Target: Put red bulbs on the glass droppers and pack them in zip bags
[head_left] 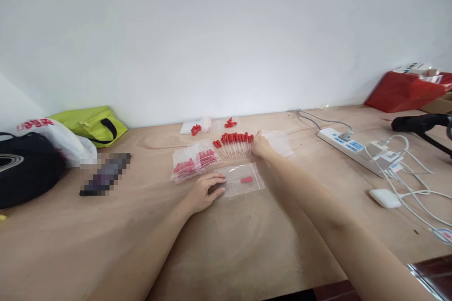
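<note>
A clear zip-lock bag (233, 190) lies flat in front of me, holding one dropper (246, 179) with a red rubber bulb. At the bag's left end, my left hand (205, 191) pinches it, fingers above and thumb below. Beyond the bag, several red-bulbed droppers (233, 143) with thin clear stems are fanned out in a row. My right hand (260, 145) is closed at the right end of that row, around a dropper whose stem is mostly hidden by the fingers. Filled zip-lock bags (192, 160) overlap in a pile to the left.
Loose red bulbs (196, 129) lie on bags near the wall; another bag (280, 143) is beside my right wrist. Rightward are a power strip (353, 148), tangled cables, a white charger (384, 198) and a red bag (399, 91). A green bag (90, 124) and black bag (31, 169) stand left.
</note>
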`<action>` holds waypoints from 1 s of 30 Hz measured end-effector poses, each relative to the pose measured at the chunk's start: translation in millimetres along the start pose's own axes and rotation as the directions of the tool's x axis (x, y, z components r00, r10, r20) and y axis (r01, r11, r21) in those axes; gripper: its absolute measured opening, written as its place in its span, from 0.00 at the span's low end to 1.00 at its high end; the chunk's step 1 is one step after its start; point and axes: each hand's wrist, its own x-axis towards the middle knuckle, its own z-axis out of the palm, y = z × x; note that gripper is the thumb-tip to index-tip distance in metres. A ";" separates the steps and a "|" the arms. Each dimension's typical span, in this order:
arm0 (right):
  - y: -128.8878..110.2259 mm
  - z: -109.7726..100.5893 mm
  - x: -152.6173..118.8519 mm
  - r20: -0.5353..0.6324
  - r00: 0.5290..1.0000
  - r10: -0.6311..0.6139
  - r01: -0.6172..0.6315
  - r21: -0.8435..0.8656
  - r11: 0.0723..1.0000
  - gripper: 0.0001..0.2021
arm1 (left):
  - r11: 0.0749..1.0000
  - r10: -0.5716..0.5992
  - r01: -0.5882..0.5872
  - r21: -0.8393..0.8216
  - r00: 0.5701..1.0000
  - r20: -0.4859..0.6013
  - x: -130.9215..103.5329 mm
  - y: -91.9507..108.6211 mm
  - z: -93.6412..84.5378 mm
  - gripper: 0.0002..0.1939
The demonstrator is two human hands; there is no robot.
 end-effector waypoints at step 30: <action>25.6 12.5 -101.3 0.026 0.999 0.043 -0.039 0.943 0.331 0.18 | 0.998 -0.062 0.062 -0.009 0.998 -0.001 0.2 0.6 0.0 0.09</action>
